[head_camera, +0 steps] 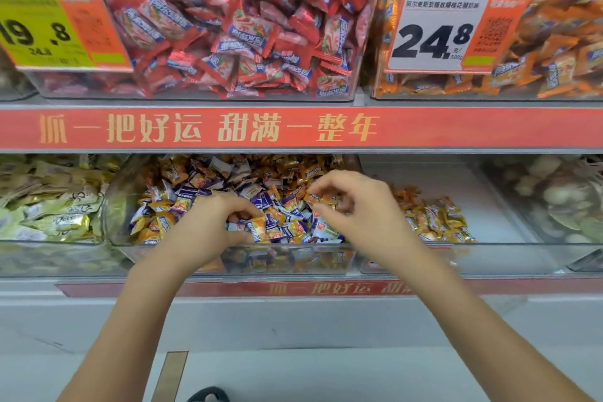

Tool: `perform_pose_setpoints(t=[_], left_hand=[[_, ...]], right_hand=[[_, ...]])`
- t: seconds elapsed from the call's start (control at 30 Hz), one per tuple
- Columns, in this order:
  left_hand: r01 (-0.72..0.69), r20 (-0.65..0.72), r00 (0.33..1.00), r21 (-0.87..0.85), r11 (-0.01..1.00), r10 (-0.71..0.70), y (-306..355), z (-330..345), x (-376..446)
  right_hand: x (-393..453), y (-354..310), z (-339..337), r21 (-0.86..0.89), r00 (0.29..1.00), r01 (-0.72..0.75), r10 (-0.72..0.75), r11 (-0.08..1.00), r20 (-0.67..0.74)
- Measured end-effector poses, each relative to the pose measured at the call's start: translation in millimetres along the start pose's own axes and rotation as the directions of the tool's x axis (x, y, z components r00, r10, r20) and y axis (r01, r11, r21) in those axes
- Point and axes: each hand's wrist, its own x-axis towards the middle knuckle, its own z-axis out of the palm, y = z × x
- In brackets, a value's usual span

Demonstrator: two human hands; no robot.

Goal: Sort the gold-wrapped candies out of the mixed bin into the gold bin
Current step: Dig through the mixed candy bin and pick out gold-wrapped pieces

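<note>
Currently both hands in mixed bin point(120, 206) on lower shelf. Left hand point(208, 225) pinches gold candy point(256, 228); right hand point(355, 206) fingers curled, pinching another gold candy point(318, 197). Gold bin point(496, 225) just right, holds small gold pile point(434, 219).

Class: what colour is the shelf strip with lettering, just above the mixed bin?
Red shelf strip with gold lettering; the head view shows it.

Bright, even shop light; edges bow and blur, perhaps from motion, with few shadows.
</note>
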Motion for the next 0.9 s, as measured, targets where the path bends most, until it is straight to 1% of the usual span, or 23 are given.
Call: perform_pose_setpoints(t=[0.07, 0.13, 0.23, 0.33, 0.43, 0.53, 0.6, 0.67, 0.77, 0.8, 0.83, 0.87, 0.9], left_hand=[[-0.009, 0.002, 1.000, -0.029, 1.000, 0.009, 0.6, 0.0, -0.7], [-0.019, -0.004, 1.000, -0.057, 0.998, 0.019, -0.8, 0.0, -0.4], [-0.010, -0.024, 1.000, -0.139, 0.990, 0.007, -3.2, -0.8, 0.8], [-0.002, -0.015, 1.000, -0.226, 0.974, -0.002, -2.5, -4.4, 0.8], [0.056, -0.034, 0.997, -0.347, 0.936, -0.073, -2.4, -11.8, -0.8], [0.094, -0.111, 0.982, -0.422, 0.902, -0.154, -5.5, -15.2, -0.4], [0.105, -0.138, 0.972, -0.475, 0.874, -0.191, -4.8, -15.0, 0.8], [0.117, -0.142, 0.966, -0.498, 0.859, -0.215, -1.9, -13.3, 1.9], [0.123, -0.148, 0.961, -0.526, 0.842, -0.233, 5.0, -11.0, 0.9], [0.119, -0.162, 0.958, -0.525, 0.843, -0.237, 6.3, -10.6, 0.9], [0.116, -0.183, 0.952, -0.525, 0.843, -0.244, 7.2, -10.4, 1.0], [0.110, -0.205, 0.944, -0.540, 0.834, -0.257, 8.3, -10.6, 1.2], [0.103, -0.218, 0.937, -0.575, 0.812, -0.274, 10.5, -11.1, 1.3]], right_hand=[[9.7, 2.7, 21.1, -0.075, 0.993, 0.001, 0.008, 0.997, 0.118], [15.1, 10.3, 39.3, -0.144, 0.974, -0.033, 0.064, 0.989, 0.217], [20.8, 17.5, 52.3, -0.183, 0.928, -0.090, 0.150, 0.979, 0.342], [29.8, 20.6, 56.4, -0.223, 0.895, -0.079, 0.167, 0.972, 0.413], [35.5, 20.9, 62.2, -0.235, 0.884, -0.092, 0.188, 0.968, 0.428], [35.5, 19.6, 71.0, -0.235, 0.908, -0.128, 0.209, 0.964, 0.362], [34.6, 17.8, 75.6, -0.176, 0.943, -0.142, 0.187, 0.974, 0.273], [33.8, 15.8, 77.2, -0.103, 0.963, -0.141, 0.161, 0.985, 0.214], [32.2, 15.6, 75.8, -0.126, 0.970, -0.111, 0.135, 0.986, 0.201], [31.5, 14.9, 74.9, -0.140, 0.977, -0.097, 0.122, 0.985, 0.177], [30.5, 13.6, 73.8, -0.129, 0.986, -0.089, 0.106, 0.988, 0.126], [29.2, 11.0, 71.2, -0.078, 0.993, -0.100, 0.104, 0.992, 0.048], [27.7, 6.4, 66.3, 0.021, 0.991, -0.130, 0.130, 0.991, -0.035]])
